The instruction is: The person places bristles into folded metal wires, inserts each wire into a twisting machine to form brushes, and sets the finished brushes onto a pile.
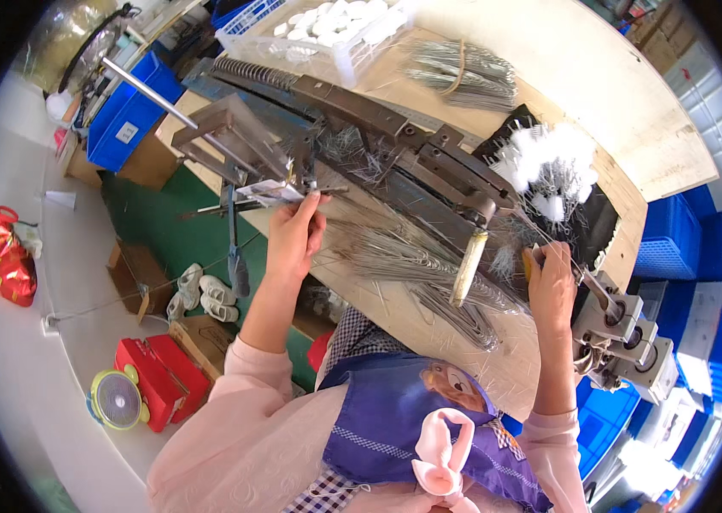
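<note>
My left hand (295,238) is raised at the left end of a long metal bench machine (395,137). Its thumb and fingertips are pinched together at a small fitting; what lies between them is too small to name. At the machine's right end my right hand (552,280) is closed, with a bit of yellow (532,262) showing by its fingers; the thing itself is mostly hidden. Between my hands lie thin metal wires (395,252) and a bundle of bent wires (459,316). A pale handle (469,269) hangs from the machine. Past my right hand sits a pile of white-tipped wire brushes (553,167).
A banded wire bundle (463,73) and a clear crate (344,64) of white pieces lie at the back. Grey clamp blocks (630,342) stick out at the right edge. Blue bins (669,239) stand beyond. A red box (152,380) and a fan (116,399) stand lower left.
</note>
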### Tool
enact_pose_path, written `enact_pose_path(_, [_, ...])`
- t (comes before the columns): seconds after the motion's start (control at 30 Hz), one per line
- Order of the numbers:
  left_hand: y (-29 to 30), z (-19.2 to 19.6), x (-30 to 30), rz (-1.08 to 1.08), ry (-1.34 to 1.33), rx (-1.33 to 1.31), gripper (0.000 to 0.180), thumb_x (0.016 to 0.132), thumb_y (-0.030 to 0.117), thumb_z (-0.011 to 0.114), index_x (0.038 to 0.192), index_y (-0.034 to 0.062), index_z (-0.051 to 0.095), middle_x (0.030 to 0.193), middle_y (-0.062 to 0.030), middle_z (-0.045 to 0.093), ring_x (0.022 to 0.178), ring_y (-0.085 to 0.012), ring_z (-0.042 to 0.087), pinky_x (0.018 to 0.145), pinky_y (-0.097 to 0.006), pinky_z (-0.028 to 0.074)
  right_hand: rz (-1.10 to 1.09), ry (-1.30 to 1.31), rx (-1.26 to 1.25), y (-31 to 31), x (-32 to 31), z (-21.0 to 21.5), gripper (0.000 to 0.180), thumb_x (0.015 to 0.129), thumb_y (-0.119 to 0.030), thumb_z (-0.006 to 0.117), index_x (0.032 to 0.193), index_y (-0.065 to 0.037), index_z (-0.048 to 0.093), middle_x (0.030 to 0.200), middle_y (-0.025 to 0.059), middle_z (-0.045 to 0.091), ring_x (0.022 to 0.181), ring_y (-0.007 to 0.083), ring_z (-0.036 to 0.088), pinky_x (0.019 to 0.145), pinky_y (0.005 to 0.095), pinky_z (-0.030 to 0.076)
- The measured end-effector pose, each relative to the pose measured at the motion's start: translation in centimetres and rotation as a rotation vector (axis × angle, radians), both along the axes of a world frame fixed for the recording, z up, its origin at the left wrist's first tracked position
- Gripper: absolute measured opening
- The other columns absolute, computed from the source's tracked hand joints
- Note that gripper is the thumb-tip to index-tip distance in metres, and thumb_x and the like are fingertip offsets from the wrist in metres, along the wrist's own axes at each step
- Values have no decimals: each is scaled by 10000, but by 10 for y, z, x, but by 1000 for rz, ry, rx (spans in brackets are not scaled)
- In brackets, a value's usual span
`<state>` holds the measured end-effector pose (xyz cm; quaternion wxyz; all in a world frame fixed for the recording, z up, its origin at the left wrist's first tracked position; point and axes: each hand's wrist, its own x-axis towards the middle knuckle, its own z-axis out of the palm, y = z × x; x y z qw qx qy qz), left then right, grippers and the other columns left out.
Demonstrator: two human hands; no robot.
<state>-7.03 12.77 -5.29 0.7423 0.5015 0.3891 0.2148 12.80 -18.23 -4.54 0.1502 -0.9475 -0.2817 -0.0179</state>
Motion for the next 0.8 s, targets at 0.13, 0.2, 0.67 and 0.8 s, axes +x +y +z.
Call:
enact_pose_path(0.13, [-18, -6, 12, 113, 1, 17, 322, 993, 286, 488, 1004, -10, 614, 579, 4, 491, 384, -56, 339, 343, -216, 214, 100, -20, 140, -16, 3, -1, 187, 864, -156, 628, 927, -28, 509, 949, 145, 568, 823, 375, 594, 632, 441, 490])
enact_pose_path(0.2, [-18, -21, 12, 157, -55, 99, 294, 1002, 274, 469, 971, 9, 592, 562, 26, 446, 396, -45, 330, 343, -213, 211, 148, 208, 218, -24, -13, 21, 187, 848, -147, 655, 892, -12, 532, 839, 155, 575, 773, 371, 578, 634, 414, 469])
enact_pose_path(0.67, [-198, 50, 124, -918, -280, -384, 296, 1007, 317, 463, 860, 65, 514, 599, 55, 362, 426, -48, 320, 377, -213, 239, -71, 310, 715, -91, -25, 116, 54, 857, -7, 605, 892, 5, 566, 740, 46, 587, 646, 68, 492, 605, 210, 428])
enact_pose_path(0.8, [-191, 42, 130, -622, -264, -349, 293, 1002, 328, 469, 857, 78, 518, 598, 58, 351, 431, -54, 325, 387, -220, 238, -89, 219, 803, -86, -11, 116, 60, 859, 3, 595, 918, 6, 581, 791, 61, 630, 711, 91, 553, 662, 229, 465])
